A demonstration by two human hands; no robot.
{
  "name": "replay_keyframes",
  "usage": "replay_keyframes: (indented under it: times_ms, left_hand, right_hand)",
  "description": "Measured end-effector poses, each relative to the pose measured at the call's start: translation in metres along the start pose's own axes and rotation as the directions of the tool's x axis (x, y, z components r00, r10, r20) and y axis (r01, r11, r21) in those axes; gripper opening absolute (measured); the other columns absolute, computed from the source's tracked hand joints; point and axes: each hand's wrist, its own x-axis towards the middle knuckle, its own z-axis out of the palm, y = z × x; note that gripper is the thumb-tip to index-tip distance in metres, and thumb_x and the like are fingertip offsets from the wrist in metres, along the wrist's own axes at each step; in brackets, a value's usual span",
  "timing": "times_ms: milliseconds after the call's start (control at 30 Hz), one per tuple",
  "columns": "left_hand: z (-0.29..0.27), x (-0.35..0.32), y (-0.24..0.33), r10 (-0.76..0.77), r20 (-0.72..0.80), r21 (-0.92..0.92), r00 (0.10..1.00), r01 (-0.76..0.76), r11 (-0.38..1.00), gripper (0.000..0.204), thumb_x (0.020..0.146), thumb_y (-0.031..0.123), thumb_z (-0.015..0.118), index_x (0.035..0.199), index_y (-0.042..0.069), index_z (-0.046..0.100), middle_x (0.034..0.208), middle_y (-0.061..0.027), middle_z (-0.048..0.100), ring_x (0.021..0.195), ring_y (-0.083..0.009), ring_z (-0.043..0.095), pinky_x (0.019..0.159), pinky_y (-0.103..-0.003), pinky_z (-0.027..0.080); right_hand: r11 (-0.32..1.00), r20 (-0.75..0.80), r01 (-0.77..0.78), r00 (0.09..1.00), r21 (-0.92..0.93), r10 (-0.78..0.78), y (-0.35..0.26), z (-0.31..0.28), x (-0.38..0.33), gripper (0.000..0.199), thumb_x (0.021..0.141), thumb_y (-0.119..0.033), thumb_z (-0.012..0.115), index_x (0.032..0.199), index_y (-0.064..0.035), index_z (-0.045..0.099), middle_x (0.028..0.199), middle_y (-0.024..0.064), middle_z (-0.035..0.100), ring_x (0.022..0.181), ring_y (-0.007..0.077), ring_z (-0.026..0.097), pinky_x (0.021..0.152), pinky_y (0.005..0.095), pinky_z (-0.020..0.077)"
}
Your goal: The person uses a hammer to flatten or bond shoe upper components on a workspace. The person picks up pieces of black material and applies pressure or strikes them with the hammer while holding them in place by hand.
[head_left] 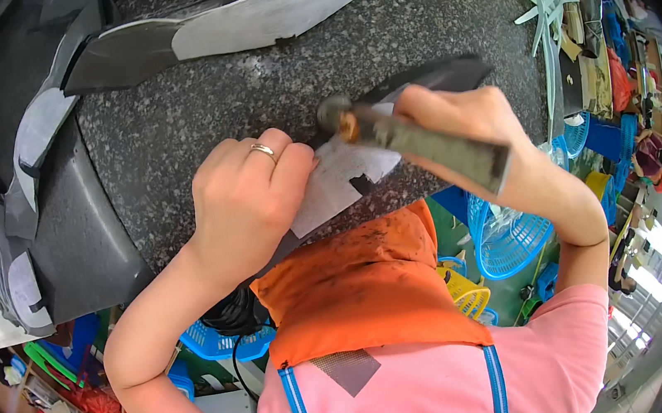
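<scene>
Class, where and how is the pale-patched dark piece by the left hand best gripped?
Probably pinch the dark piece at its tapering tip, from the far right: that narrow end shows beyond the right hand, while the left hand and blurred tool crowd its pale patch.

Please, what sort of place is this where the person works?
Probably a workshop or small factory: several dark, curved sheets with pale-grey patches lie on a speckled, dark, stone-like worktop, and blue plastic mesh baskets stand around it.

Pink short-sleeved shirt (446, 383) — dark-smudged orange apron (360, 299), blue straps (498, 389) — metal ring (262, 149).
</scene>
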Motion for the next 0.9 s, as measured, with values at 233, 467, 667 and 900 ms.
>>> replay_keyframes:
  times_ms: [233,467,667,900]
  left_hand:
    - [-0.012,-0.021,-0.009,-0.017,0.003,-0.019,1.000,0.017,1.000,0.017,0.069,0.004,0.071,0.083,0.007,0.063,0.080,-0.0057,0.061,0.065,-0.0246,0.059,0.057,-0.035,0.046]
    - [-0.018,-0.042,-0.012,-0.074,-0.081,-0.085,0.994,0.067,0.994,0.011,0.071,0.005,0.069,0.081,0.007,0.063,0.078,-0.0054,0.059,0.069,-0.0248,0.060,0.059,-0.037,0.047]
    - [-0.024,-0.059,-0.016,-0.073,-0.101,-0.139,0.992,0.059,0.989,0.010,0.071,0.008,0.068,0.077,0.006,0.060,0.079,-0.0055,0.057,0.066,-0.0216,0.055,0.058,-0.034,0.044]
    - [-0.033,-0.077,-0.015,-0.074,-0.041,-0.014,0.996,0.074,0.997,0.013,0.070,0.009,0.064,0.082,0.007,0.065,0.080,-0.0042,0.058,0.071,-0.0230,0.058,0.061,-0.034,0.048]
  right_hand:
    - [0.967,0.016,0.108,0.994,-0.230,-0.108,-0.017,0.012,0.008,0.030,0.083,-0.021,0.062,0.112,-0.0192,0.059,0.072,0.0008,0.044,0.054,0.0140,0.059,0.038,0.0304,0.0454]
    - [0.978,0.002,0.137,0.990,-0.154,-0.139,-0.037,0.013,0.017,0.019,0.086,-0.023,0.062,0.103,-0.0163,0.059,0.068,0.0008,0.049,0.054,0.0173,0.060,0.039,0.0346,0.0465]
    - [0.998,0.101,0.069,0.992,0.009,-0.070,-0.042,0.007,0.030,0.018,0.088,-0.026,0.061,0.090,-0.0105,0.053,0.061,0.0058,0.060,0.051,0.0248,0.063,0.040,0.0385,0.0466]
    - [0.990,0.110,0.120,0.988,-0.074,-0.111,-0.062,0.018,0.032,0.020,0.089,-0.026,0.061,0.089,-0.0094,0.051,0.065,0.0068,0.061,0.054,0.0272,0.064,0.043,0.0404,0.0481]
